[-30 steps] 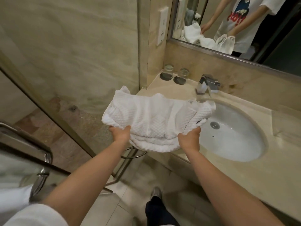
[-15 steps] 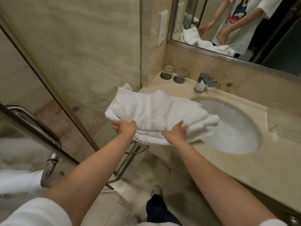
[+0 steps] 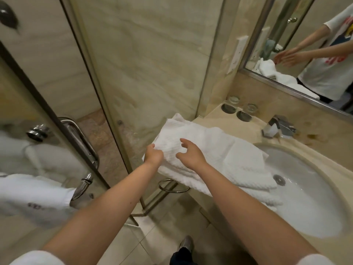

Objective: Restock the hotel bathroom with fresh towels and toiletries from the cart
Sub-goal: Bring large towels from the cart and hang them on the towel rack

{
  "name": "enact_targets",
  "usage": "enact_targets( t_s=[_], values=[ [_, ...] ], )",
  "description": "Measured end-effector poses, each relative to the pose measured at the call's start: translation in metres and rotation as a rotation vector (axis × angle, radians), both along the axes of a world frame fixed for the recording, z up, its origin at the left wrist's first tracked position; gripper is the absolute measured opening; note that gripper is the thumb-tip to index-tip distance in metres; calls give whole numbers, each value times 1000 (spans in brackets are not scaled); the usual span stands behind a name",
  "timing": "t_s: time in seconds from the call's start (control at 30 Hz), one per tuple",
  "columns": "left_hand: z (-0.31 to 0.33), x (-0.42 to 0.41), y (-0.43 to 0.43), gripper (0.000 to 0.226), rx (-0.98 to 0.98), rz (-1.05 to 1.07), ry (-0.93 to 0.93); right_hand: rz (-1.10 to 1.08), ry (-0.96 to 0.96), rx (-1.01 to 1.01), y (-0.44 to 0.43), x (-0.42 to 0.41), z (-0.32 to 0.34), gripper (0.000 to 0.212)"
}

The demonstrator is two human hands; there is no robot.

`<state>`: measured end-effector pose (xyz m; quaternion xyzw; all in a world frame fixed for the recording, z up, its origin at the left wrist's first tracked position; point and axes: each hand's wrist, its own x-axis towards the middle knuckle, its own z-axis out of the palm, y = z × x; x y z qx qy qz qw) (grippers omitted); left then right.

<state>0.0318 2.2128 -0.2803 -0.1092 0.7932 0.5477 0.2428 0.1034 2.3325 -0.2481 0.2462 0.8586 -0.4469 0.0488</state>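
Note:
A stack of folded white towels [image 3: 219, 157] lies on the beige counter [image 3: 210, 119], left of the basin. Its near edge hangs past the counter front and its right end reaches over the sink rim. My left hand [image 3: 152, 156] is at the stack's near left corner, fingertips touching the cloth. My right hand [image 3: 190, 155] hovers just above the top towel with its fingers spread, holding nothing. In the mirror [image 3: 298, 44] both hands show straight fingers above the towels.
A white oval sink [image 3: 309, 197] with a chrome faucet [image 3: 278, 128] is to the right. Two glasses [image 3: 242, 109] stand on coasters in the back corner. A glass shower door with a chrome handle [image 3: 82, 142] stands to the left, a chrome ring [image 3: 172, 185] under the counter.
The towels went from held in the air to lying on the counter. Both hands let go; the right one lifted off and opened, and my view swung left and down.

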Motion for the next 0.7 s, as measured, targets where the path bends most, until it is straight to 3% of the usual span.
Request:
enact_targets(
  t_s=[0.23, 0.33, 0.5, 0.7],
  values=[
    [-14, -21, 0, 52, 32, 61, -101, 131, -2, -4, 14, -41, -14, 57],
    [-16, -27, 5, 35, 76, 114, -135, 118, 31, -13, 24, -58, -19, 53],
    [-24, -41, 15, 67, 64, 170, -165, 102, 74, 8, 50, -86, -23, 53],
    [-20, -53, 29, 60, 68, 140, -153, 193, 48, 29, 69, -121, -28, 61]
  ],
)
